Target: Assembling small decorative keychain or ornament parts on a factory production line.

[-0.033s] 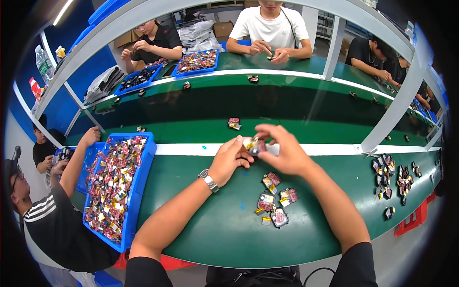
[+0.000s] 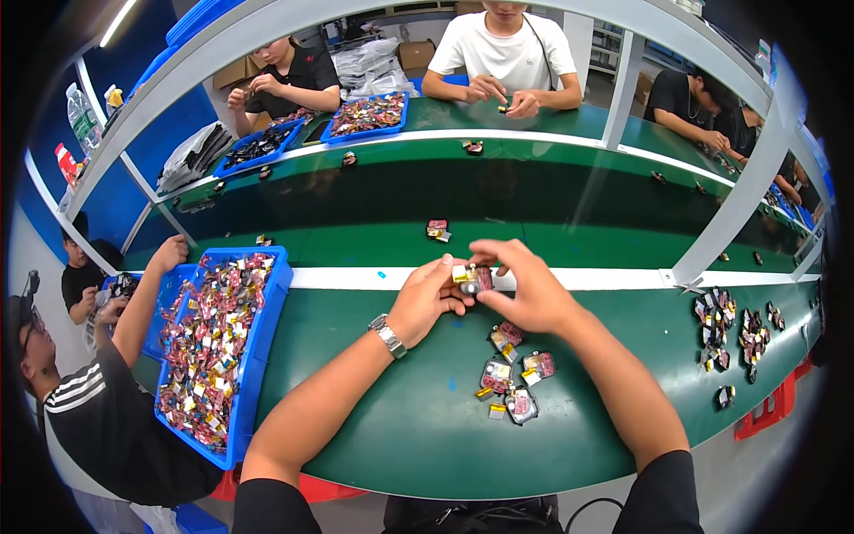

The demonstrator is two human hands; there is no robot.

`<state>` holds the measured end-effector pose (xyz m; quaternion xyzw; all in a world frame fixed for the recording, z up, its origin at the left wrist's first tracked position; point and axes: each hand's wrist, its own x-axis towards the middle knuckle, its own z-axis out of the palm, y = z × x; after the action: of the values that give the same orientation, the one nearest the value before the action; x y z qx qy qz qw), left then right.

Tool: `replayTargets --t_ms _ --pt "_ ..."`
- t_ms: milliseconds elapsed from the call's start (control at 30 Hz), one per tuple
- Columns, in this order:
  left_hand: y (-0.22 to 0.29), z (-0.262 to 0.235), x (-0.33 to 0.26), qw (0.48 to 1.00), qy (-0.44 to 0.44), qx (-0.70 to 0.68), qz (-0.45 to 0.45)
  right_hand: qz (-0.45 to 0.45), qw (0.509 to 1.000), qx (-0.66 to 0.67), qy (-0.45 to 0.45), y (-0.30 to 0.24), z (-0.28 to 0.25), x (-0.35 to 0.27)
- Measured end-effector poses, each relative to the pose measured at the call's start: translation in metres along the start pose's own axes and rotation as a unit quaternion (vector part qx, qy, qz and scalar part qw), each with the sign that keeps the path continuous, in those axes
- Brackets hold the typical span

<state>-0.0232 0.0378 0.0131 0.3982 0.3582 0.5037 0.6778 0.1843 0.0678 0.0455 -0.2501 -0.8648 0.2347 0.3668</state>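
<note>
Both hands meet above the green desk (image 2: pixel 427 445), just past the white stripe (image 2: pixel 605 279) at 12 o'clock of the small pile of parts (image 2: pixel 511 374). The left hand (image 2: pixel 427 298) (a metal watch (image 2: pixel 388 335) on its wrist) has its grip pressed together on a small dark-and-yellow part (image 2: pixel 470 278); the right hand (image 2: pixel 525 285) pinches the same part from 3 o'clock, fingers curled over it. The part is held clear of the desk. Open green surface lies at 6 o'clock toward the near desk edge, and between the pile and the blue tray (image 2: pixel 267 329) at 9 o'clock, over which another person's arm reaches. More parts (image 2: pixel 729 329) sit at 3 o'clock. Compared with the earlier frame, hands, part and pile are unchanged in position.
</note>
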Motion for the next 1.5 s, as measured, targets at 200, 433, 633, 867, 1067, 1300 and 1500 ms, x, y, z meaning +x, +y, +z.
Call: replayTargets --t_ms 200,433,633,867,1067,1300,1500 --pt "0.006 -0.001 0.0 0.997 -0.065 0.044 -0.019 0.046 0.998 0.039 -0.029 -0.012 -0.006 -0.007" --pt "0.007 0.004 -0.002 0.998 -0.056 0.028 -0.019 -0.027 0.995 -0.087 0.047 -0.007 0.006 -0.011" --pt "0.004 0.003 -0.002 0.996 -0.068 0.047 -0.021 -0.064 0.993 -0.097 0.034 0.0 0.005 -0.012" --pt "0.002 0.004 -0.002 0.997 -0.053 0.052 -0.007 -0.055 0.996 -0.063 0.0 0.001 -0.002 -0.01" --pt "0.003 0.01 -0.003 0.995 -0.047 0.084 -0.008 -0.015 0.996 -0.083 -0.02 0.0 0.0 -0.01" --pt "-0.001 0.006 -0.002 0.994 -0.059 0.09 -0.002 -0.017 0.995 -0.098 -0.004 0.004 0.009 -0.012" --pt "-0.002 0.001 -0.002 0.987 -0.1 0.123 0.04 -0.005 0.997 -0.064 0.039 -0.003 0.014 -0.011"
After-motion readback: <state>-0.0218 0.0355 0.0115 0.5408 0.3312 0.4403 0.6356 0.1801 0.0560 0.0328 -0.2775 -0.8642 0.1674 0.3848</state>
